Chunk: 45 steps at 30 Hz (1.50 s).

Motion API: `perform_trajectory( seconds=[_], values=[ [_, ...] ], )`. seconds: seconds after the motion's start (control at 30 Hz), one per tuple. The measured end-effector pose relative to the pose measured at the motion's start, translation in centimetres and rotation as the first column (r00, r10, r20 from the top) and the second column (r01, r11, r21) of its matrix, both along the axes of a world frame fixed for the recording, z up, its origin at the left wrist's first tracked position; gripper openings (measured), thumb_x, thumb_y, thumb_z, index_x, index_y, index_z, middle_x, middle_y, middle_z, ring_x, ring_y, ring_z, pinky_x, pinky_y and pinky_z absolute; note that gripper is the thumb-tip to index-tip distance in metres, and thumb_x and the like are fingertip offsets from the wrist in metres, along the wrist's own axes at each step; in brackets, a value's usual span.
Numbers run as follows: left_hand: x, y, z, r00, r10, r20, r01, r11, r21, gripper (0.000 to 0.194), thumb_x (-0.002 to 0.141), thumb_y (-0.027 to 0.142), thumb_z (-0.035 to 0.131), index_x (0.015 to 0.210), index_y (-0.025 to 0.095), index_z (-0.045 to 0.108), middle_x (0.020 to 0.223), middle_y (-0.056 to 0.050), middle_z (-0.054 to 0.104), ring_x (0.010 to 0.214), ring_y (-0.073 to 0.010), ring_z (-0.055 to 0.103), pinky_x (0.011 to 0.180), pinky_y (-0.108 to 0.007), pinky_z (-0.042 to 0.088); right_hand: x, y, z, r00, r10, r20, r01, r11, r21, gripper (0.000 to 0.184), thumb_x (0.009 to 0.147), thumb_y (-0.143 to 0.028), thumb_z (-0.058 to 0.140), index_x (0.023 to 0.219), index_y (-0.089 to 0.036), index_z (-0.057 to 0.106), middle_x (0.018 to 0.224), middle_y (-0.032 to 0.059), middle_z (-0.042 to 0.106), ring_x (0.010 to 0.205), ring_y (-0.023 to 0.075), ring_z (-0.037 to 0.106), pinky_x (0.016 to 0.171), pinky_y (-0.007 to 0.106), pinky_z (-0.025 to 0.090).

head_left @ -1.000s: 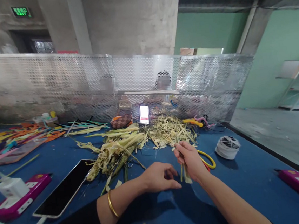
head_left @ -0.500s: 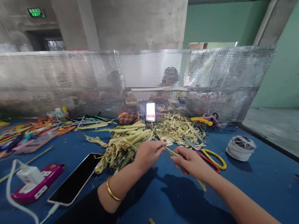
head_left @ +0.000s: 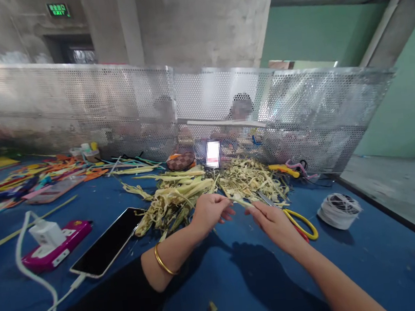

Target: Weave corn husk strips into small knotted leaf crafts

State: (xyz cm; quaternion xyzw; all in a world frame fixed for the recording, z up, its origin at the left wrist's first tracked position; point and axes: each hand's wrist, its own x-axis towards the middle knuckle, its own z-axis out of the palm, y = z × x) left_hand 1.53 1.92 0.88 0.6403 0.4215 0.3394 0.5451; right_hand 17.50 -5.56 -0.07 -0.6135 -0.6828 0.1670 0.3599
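Note:
Between my hands stretches a pale green strip of dried husk (head_left: 242,202). The thumb and fingers of my left hand (head_left: 210,213) pinch its left end, and a gold bangle circles that wrist. My right hand (head_left: 270,220) grips the other end with fingers closed. Just behind my left hand lies a heap of longer husks (head_left: 174,195). Beyond my right hand spreads a pile of shredded husk strips (head_left: 250,178). Scissors with yellow and red handles (head_left: 307,224) lie beside my right hand, partly covered by it.
At left on the blue table are a black phone (head_left: 108,243) on a cable and a magenta power strip (head_left: 58,245). A white twine roll (head_left: 339,210) stands at right. A perforated metal screen (head_left: 115,115) runs along the back, with people behind it. A lit phone (head_left: 213,154) leans there.
The right hand has shifted slightly up and right, and the husk strip now lies flatter between the hands. The tail that hung below the right hand is out of sight. The view has shifted slightly.

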Motion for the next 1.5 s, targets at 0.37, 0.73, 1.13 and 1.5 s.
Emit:
perform_trajectory(
  seconds=[0.37,0.73,1.13,1.5],
  values=[
    [-0.3,-0.1,-0.3,0.991,-0.070,0.117,0.100,0.957,-0.273,0.019,0.076,0.032,0.062,0.074,0.013,0.063,0.061,-0.003,0.067,0.049,-0.0100,0.060,0.044,-0.018,0.040,1.0,-0.3,1.6,0.684,0.069,-0.726,-0.204,0.974,-0.100,0.059,0.077,-0.069,0.037,0.079,-0.016,0.064,0.067,0.0062,0.060,0.056,0.0164,0.055,0.055,0.029,0.043],
    [1.0,-2.5,-1.6,0.950,-0.284,0.131,0.311,0.896,-0.316,0.024,0.067,0.036,0.067,0.073,0.013,0.064,0.056,-0.003,0.065,0.043,-0.0100,0.056,0.040,-0.018,0.035,-0.7,0.6,-0.9,0.846,-0.015,-0.533,0.032,0.999,0.023,0.025,0.068,-0.041,0.065,0.076,-0.017,0.065,0.056,-0.0021,0.053,0.052,0.0125,0.045,0.052,0.026,0.036],
    [0.9,-2.4,-1.8,0.925,-0.337,0.174,0.379,0.845,-0.378,0.024,0.072,0.035,0.063,0.081,0.013,0.063,0.069,-0.006,0.070,0.050,-0.0128,0.062,0.043,-0.020,0.039,-0.1,0.7,-0.9,0.928,-0.073,-0.364,0.129,0.983,0.132,0.027,0.073,-0.039,0.061,0.057,-0.020,0.050,0.050,-0.0033,0.048,0.051,0.0130,0.044,0.051,0.026,0.036],
    [1.1,-2.7,-1.7,0.887,-0.360,0.288,0.455,0.787,-0.417,0.022,0.065,0.026,0.067,0.081,0.011,0.062,0.088,-0.012,0.071,0.066,-0.0187,0.068,0.058,-0.026,0.048,-0.4,0.7,-0.5,0.916,-0.014,-0.400,0.062,0.992,0.108,0.020,0.072,-0.037,0.060,0.064,-0.020,0.052,0.059,-0.0021,0.052,0.055,0.0130,0.047,0.055,0.026,0.039]
  ],
)
